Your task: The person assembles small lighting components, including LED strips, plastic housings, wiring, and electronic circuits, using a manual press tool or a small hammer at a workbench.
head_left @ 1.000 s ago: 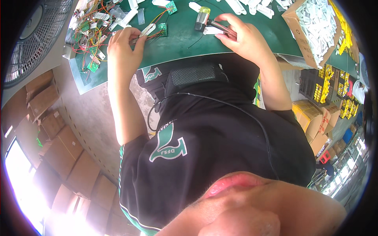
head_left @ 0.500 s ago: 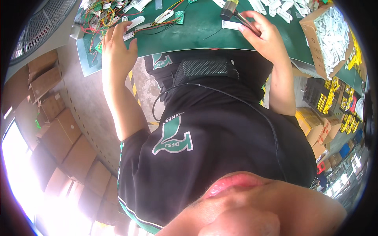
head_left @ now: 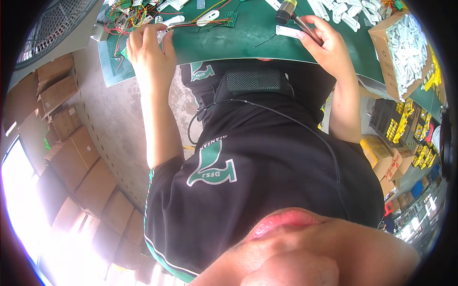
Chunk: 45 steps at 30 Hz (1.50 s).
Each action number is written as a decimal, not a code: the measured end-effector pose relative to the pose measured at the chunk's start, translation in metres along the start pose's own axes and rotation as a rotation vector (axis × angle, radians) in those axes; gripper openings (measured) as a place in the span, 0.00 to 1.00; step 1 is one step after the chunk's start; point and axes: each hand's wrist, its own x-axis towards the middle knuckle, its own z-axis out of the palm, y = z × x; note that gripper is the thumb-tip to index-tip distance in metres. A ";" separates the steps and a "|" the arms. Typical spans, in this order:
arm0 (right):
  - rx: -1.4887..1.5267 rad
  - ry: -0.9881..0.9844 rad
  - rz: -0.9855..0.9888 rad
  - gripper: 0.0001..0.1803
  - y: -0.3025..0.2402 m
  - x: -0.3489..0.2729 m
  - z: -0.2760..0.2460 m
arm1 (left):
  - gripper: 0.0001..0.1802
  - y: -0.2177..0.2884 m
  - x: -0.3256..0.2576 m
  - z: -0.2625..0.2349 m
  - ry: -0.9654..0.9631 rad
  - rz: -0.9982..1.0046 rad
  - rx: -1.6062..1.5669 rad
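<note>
My left hand [head_left: 148, 52] lies at the near edge of the green mat [head_left: 248, 38], its fingers curled on a small white part [head_left: 165, 35] with red and yellow wires. Beside it are a white oval piece [head_left: 209, 18] and a small green circuit board [head_left: 230, 19]. My right hand [head_left: 327, 45] pinches the thin shaft of a tool with a black and yellow handle [head_left: 285, 9]. The tool's tip sits over a flat white plastic strip [head_left: 287, 32] on the mat.
A cardboard box of white plastic parts [head_left: 405, 47] stands at the mat's right end. A tangle of wired boards [head_left: 126, 12] lies far left. Cardboard boxes [head_left: 71, 152] line the floor on the left, a fan grille [head_left: 52, 24] is top left, and crates of yellow parts [head_left: 400, 124] sit right.
The view has tipped down, so mat and hands sit higher in the picture. My left hand has slid toward the wired boards. My right hand still holds the tool at the white strip.
</note>
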 end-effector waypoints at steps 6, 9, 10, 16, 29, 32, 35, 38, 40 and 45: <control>-0.004 -0.003 -0.002 0.18 0.000 0.000 -0.002 | 0.11 0.011 0.017 -0.016 -0.032 -0.122 -0.273; 0.030 -0.021 0.011 0.17 -0.001 0.001 -0.003 | 0.12 0.008 0.021 -0.028 -0.128 -0.221 -0.585; 0.043 -0.010 -0.006 0.16 0.001 0.001 -0.002 | 0.11 0.009 0.022 -0.033 -0.132 -0.219 -0.725; 0.121 -0.011 0.008 0.16 0.001 -0.002 -0.003 | 0.12 0.020 0.026 -0.043 -0.203 -0.320 -1.703; 0.142 -0.023 0.019 0.16 -0.004 0.000 -0.005 | 0.07 0.027 0.050 -0.039 0.288 -0.052 -1.799; 0.183 -0.003 0.033 0.15 0.001 0.001 -0.005 | 0.09 0.047 0.047 -0.033 0.185 -0.065 -1.679; 0.277 0.029 0.066 0.14 0.003 0.002 -0.004 | 0.08 0.064 0.042 -0.030 -0.013 -0.009 -1.729; 0.434 0.014 0.075 0.13 -0.013 0.000 -0.009 | 0.04 0.088 0.030 -0.027 -0.063 -0.058 -1.325; 0.529 -0.021 0.059 0.13 -0.039 -0.007 -0.011 | 0.07 0.105 0.027 -0.022 -0.069 0.065 -0.955; 0.818 -0.073 -0.082 0.12 -0.079 -0.016 0.008 | 0.14 0.131 0.015 0.005 0.073 0.283 -0.581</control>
